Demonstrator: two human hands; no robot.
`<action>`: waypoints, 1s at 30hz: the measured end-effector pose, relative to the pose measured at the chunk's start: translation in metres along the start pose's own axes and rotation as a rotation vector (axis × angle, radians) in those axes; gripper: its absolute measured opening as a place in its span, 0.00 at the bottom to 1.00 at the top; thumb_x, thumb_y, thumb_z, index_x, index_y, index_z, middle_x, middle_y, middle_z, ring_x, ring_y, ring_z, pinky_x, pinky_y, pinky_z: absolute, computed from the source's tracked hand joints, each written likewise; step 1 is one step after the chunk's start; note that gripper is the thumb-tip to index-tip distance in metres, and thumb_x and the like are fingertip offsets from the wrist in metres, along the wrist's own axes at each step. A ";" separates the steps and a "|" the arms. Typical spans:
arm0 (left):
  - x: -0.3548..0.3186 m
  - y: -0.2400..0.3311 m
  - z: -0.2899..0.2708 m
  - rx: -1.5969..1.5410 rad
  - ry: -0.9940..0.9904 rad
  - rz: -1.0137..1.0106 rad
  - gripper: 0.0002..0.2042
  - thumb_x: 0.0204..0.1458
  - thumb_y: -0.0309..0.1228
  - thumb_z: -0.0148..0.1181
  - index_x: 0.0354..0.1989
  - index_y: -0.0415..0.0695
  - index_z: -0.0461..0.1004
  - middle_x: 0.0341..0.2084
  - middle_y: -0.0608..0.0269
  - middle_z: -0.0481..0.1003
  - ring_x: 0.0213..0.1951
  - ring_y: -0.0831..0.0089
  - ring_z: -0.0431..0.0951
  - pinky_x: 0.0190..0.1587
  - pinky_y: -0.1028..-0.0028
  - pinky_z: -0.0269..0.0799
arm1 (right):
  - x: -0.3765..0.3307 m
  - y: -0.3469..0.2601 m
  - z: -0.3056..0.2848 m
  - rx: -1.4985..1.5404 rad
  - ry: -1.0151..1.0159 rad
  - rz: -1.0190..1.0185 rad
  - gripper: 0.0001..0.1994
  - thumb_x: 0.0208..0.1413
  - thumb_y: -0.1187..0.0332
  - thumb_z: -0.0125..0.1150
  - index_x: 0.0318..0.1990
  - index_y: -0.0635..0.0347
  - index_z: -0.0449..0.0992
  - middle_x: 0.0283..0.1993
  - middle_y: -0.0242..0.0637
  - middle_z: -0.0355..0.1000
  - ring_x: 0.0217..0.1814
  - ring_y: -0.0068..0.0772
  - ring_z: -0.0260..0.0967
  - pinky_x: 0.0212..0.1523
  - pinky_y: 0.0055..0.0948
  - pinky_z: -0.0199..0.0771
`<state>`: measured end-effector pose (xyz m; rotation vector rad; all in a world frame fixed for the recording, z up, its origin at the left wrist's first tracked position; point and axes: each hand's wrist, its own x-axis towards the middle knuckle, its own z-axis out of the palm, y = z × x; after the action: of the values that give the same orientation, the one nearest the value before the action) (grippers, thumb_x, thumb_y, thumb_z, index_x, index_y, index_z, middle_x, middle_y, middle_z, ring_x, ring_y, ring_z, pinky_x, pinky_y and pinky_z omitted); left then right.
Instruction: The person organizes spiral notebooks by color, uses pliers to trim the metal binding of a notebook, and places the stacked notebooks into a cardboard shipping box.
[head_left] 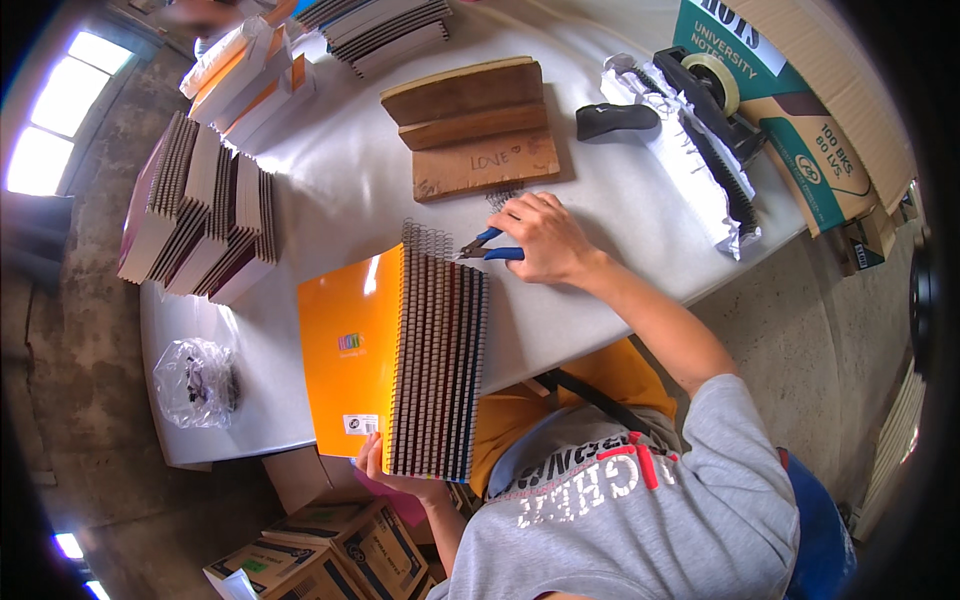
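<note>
My right hand (545, 238) grips a pair of blue-handled cutting pliers (505, 254). Their jaws are at the long wire ends (428, 240) that stick out past the far end of a stack of spiral notebooks (440, 360). The stack has a glossy orange cover on its left side, with the coils lined up facing up. With its fingers at the stack's near lower corner, my left hand (378, 462) holds the notebooks at the table's front edge. Small wire scraps (503, 196) lie beyond the pliers, partly hidden by my right hand.
A stepped wooden block (490, 165) sits farther back. More spiral notebooks (200, 215) stand at the left, near a clear plastic bag (195, 382). Toward the right are a black tape dispenser (710, 95), a dark pouch-like item (615, 120) and a cardboard box (810, 160). Cartons (325, 550) stand below.
</note>
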<state>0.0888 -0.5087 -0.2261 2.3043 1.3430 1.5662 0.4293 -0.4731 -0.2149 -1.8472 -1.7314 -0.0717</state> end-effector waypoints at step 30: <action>-0.004 -0.004 0.001 -0.022 0.030 -0.042 0.22 0.45 0.29 0.62 0.47 0.47 0.58 0.40 0.60 0.61 0.46 0.67 0.65 0.52 0.66 0.62 | 0.012 -0.005 0.005 0.087 -0.022 0.010 0.16 0.36 0.65 0.64 0.37 0.55 0.75 0.39 0.36 0.68 0.45 0.39 0.66 0.49 0.35 0.63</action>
<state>0.0866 -0.5087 -0.2308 2.2345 1.3637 1.6007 0.4248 -0.4598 -0.2121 -1.7991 -1.7129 0.0270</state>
